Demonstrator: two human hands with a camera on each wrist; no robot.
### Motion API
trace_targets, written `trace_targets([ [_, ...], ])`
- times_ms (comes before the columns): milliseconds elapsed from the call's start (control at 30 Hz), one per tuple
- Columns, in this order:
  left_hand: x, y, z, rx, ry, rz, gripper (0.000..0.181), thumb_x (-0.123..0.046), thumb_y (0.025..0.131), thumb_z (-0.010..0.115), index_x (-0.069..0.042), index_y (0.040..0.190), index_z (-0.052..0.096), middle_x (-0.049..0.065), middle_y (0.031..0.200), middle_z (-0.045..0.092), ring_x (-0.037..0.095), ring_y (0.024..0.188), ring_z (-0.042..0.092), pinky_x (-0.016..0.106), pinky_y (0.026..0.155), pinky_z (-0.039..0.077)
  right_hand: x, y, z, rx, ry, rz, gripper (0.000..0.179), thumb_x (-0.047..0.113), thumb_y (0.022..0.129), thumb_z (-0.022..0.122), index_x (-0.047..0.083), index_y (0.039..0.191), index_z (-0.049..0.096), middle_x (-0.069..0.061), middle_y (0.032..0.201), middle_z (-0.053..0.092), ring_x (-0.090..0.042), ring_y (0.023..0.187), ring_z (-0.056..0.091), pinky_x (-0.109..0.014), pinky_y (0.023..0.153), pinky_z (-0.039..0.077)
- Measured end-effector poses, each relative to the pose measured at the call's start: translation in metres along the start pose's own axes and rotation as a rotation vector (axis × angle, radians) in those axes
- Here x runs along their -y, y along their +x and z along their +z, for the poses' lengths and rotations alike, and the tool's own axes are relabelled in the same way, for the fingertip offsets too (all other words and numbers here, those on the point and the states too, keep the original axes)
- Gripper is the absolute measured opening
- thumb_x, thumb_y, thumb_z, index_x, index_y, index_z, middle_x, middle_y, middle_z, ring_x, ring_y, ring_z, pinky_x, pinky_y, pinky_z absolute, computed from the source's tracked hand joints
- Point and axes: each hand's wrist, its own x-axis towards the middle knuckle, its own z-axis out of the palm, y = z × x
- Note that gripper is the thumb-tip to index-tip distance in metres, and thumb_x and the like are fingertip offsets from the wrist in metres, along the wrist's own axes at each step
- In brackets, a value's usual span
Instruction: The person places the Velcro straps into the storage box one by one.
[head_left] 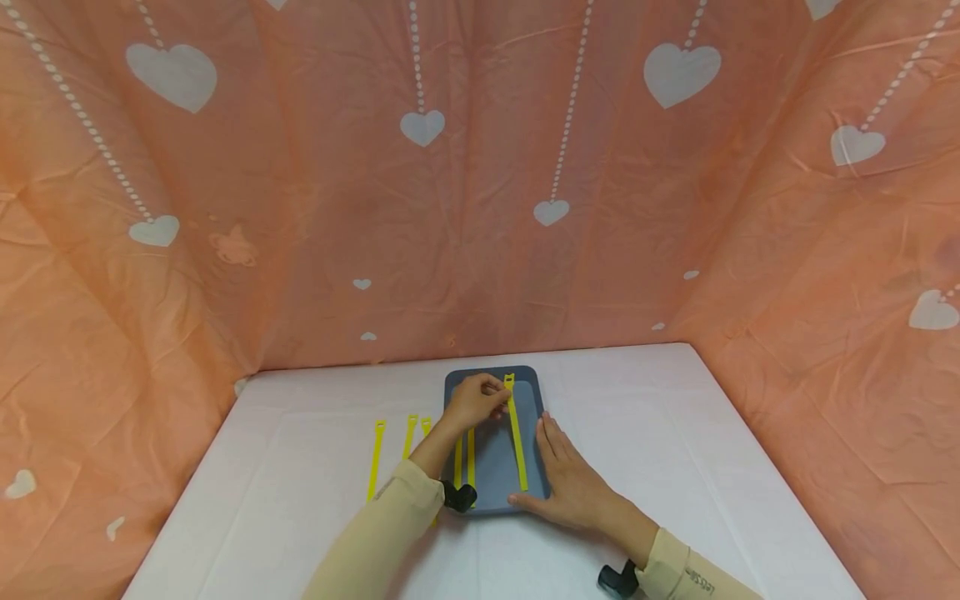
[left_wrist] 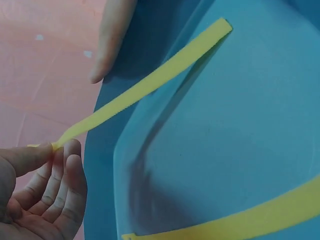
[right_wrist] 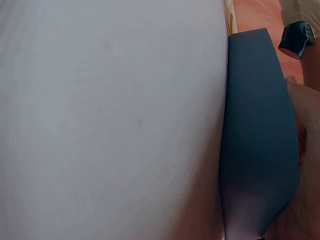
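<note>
A blue-grey tray point(head_left: 492, 475) lies lengthwise on the white table. My left hand point(head_left: 472, 403) pinches a yellow cable strap point(head_left: 518, 446) near its slotted end, over the tray's right side. In the left wrist view that strap point(left_wrist: 150, 84) slants from thumb and fingers point(left_wrist: 30, 157) across the tray to its far tip. Two more yellow straps point(head_left: 471, 467) lie in the tray's left part, partly covered by the left arm. My right hand point(head_left: 577, 487) rests along the tray's right edge, fingers straight, thumb at the front corner. The right wrist view shows the tray's outer wall point(right_wrist: 257, 125) beside that hand.
Left of the tray, several yellow straps lie on the white tablecloth point(head_left: 300, 467), among them one strap point(head_left: 377, 462) farthest out; the left forearm hides part of the others. Orange cloth point(head_left: 480, 275) printed with hearts hangs behind the table and at both sides.
</note>
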Motion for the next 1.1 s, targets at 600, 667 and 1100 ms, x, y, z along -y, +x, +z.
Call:
trace_targets([
  [600, 0.009, 0.018, 0.018, 0.033, -0.069, -0.111, 0.021, -0.007, 0.105, 0.068, 0.01, 0.116, 0.071, 0.02, 0.093, 0.079, 0.027, 0.079, 0.081, 0.036, 0.071, 0.067, -0.003, 0.0, 0.002, -0.032, -0.004, -0.021, 0.126, 0.078, 0.093, 0.064, -0.011, 0.166, 0.016, -0.028, 0.176, 0.01, -0.041, 0.164, 0.014, -0.056, 0.128, 0.03],
  [667, 0.009, 0.019, 0.02, 0.029, -0.068, -0.12, 0.02, -0.007, 0.105, 0.068, 0.01, 0.116, 0.071, 0.02, 0.093, 0.079, 0.026, 0.078, 0.081, 0.035, 0.069, 0.067, -0.002, 0.001, 0.002, -0.012, -0.008, -0.015, 0.126, 0.079, 0.093, 0.063, -0.011, 0.166, 0.014, -0.028, 0.177, 0.009, -0.041, 0.165, 0.013, -0.055, 0.129, 0.028],
  [1100, 0.011, 0.025, 0.031, 0.023, -0.03, -0.153, 0.018, -0.004, 0.104, 0.067, 0.011, 0.11, 0.074, 0.02, 0.09, 0.079, 0.027, 0.079, 0.081, 0.03, 0.067, 0.066, -0.004, 0.001, 0.001, 0.002, 0.01, -0.012, 0.126, 0.079, 0.093, 0.062, -0.01, 0.167, 0.014, -0.027, 0.177, 0.007, -0.04, 0.165, 0.012, -0.055, 0.13, 0.027],
])
